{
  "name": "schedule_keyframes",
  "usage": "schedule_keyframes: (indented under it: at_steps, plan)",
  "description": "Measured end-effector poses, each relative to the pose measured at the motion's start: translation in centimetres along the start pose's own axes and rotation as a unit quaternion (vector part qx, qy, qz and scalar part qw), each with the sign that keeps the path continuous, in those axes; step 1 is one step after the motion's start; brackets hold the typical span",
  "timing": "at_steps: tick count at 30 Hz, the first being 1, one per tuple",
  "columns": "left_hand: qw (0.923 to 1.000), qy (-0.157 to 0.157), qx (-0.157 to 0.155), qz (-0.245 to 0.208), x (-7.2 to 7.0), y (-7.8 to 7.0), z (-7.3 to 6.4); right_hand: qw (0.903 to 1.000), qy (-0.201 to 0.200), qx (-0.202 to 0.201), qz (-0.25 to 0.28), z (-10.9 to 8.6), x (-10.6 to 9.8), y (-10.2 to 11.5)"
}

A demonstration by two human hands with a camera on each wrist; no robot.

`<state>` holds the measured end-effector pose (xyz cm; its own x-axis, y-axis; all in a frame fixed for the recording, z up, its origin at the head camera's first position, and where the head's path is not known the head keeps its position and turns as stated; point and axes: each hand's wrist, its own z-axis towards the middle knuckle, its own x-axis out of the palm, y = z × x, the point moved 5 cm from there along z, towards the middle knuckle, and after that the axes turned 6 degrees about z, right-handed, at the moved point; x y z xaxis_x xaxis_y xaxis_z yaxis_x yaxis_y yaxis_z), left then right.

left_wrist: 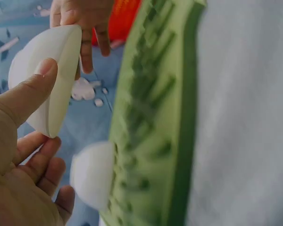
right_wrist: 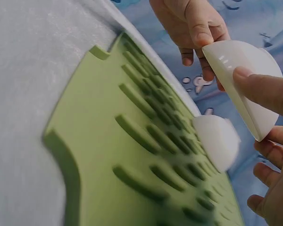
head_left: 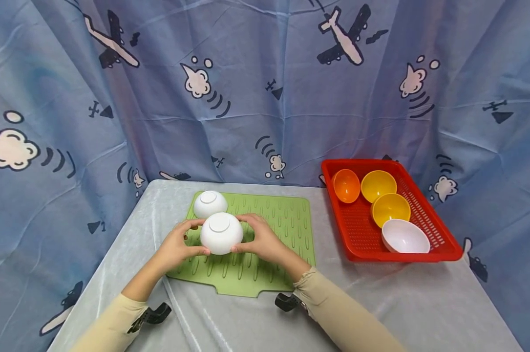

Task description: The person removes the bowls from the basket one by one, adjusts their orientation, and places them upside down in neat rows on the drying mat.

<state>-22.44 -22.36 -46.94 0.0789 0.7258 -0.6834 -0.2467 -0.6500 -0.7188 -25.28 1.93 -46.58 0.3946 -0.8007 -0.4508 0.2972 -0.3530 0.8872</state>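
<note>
Both hands hold one white bowl (head_left: 221, 234) upside down above the green drying mat (head_left: 286, 220). My left hand (head_left: 177, 247) grips its left side, thumb on the outer wall and fingers at the rim, as the left wrist view shows. On the opposite side my right hand (head_left: 265, 240) pinches the bowl (right_wrist: 247, 77) the same way. The wrist views show a gap between the held bowl and the mat. A second white bowl (head_left: 209, 204) rests upside down on the mat's back left corner, just behind the held one.
To the right stands a red plastic basket (head_left: 351, 239). In it lie an orange bowl (head_left: 347, 186), two yellow bowls (head_left: 378, 186) and a white bowl (head_left: 406, 236). A blue patterned curtain (head_left: 247, 98) hangs behind the pale-covered table (head_left: 370, 298).
</note>
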Motion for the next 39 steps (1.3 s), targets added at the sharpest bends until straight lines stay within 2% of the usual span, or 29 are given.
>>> schedule_keyframes:
  at_steps: [5, 10, 15, 22, 26, 30, 34, 39]
  plan:
    - [0.9999, 0.003, -0.012, 0.006, -1.0, 2.5, -0.5, 0.9998, 0.010, 0.008, -0.015, 1.6, 2.5, -0.5]
    - [0.9998, 0.005, -0.017, 0.013, -1.7, 4.4, -0.8, 0.9988, 0.006, 0.006, -0.047, 2.7, 4.6, -0.8]
    - [0.9995, 0.006, -0.017, 0.027, -1.8, 5.7, -1.1, 0.9955, 0.001, 0.017, -0.093, 3.5, 5.9, -1.0]
    - [0.9979, 0.013, -0.039, 0.050, -1.5, 7.0, -1.9, 0.9896, 0.009, 0.033, -0.140, 3.6, 7.3, -1.1]
    - [0.9976, 0.013, -0.034, 0.059, -1.5, 7.1, -2.1, 0.9853, 0.009, 0.033, -0.168, 3.5, 7.9, -1.2]
    - [0.9965, 0.017, -0.027, 0.077, -1.7, 6.7, -2.0, 0.9836, 0.011, 0.032, -0.177, 3.6, 8.1, -1.2]
    - [0.9958, 0.013, -0.016, 0.089, -2.1, 5.6, -1.7, 0.9820, 0.012, 0.031, -0.186, 3.6, 8.0, -1.2]
    - [0.9962, -0.006, 0.018, 0.085, -2.3, 4.0, -0.7, 0.9793, 0.013, 0.022, -0.201, 3.5, 7.8, -1.1]
